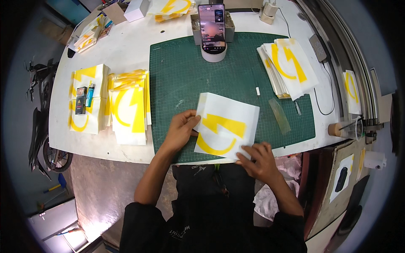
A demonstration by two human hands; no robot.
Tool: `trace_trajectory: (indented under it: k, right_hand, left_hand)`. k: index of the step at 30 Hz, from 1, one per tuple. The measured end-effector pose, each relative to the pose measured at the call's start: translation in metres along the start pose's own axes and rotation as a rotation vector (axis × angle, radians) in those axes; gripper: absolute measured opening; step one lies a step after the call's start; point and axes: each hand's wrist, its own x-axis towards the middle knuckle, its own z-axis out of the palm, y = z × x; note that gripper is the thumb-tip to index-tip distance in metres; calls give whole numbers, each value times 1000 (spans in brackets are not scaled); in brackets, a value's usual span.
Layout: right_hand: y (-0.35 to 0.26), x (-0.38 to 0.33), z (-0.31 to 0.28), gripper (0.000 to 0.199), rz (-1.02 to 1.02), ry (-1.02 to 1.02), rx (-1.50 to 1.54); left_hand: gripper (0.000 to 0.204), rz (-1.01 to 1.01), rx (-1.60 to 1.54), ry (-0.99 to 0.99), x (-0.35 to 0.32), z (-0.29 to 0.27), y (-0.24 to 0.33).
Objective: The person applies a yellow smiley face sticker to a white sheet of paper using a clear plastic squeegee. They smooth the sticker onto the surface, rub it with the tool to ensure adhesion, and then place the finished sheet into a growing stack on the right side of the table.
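A white paper sheet (223,107) with a yellow printed shape tilts over the front part of the green cutting mat (181,76). A narrow folded strip runs down its upper left side. My left hand (182,127) pinches the left edge between thumb and fingers. At the lower right corner, my right hand (260,163) grips the paper, thumb and fingers closed on it. Stacks of similar printed papers flank the mat: one stack (130,109) just left of it, another stack (291,67) on its right side.
A phone (212,31) stands upright on a round white stand at the mat's back. Farther left, a paper pile (95,80) bears a dark small box (80,100) and a blue lighter (90,95). A clear strip (279,117) lies on the mat; a plastic cup (354,128) is far right.
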Motion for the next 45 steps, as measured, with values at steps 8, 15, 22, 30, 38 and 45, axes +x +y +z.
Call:
trace_trajectory:
  k: [8, 15, 22, 30, 38, 45]
  right_hand:
    - [18, 42, 40, 29, 860, 508, 845]
    - [15, 60, 42, 8, 887, 366, 1163]
    - [29, 37, 6, 6, 921, 372, 1366]
    - [36, -2, 4, 92, 405, -154, 1999]
    - [39, -39, 81, 98, 325, -133, 2419]
    - [43, 23, 51, 84, 489, -152, 2151]
  left_hand:
    - [16, 381, -51, -63, -62, -25, -6]
    - [17, 395, -149, 31, -66, -38, -6]
    - [27, 318, -123, 165, -36, -25, -16]
    - [22, 232, -172, -285, -27, -23, -11]
    - [29, 275, -98, -9, -41, -33, -14]
    - [36, 269, -177, 0, -81, -9, -10]
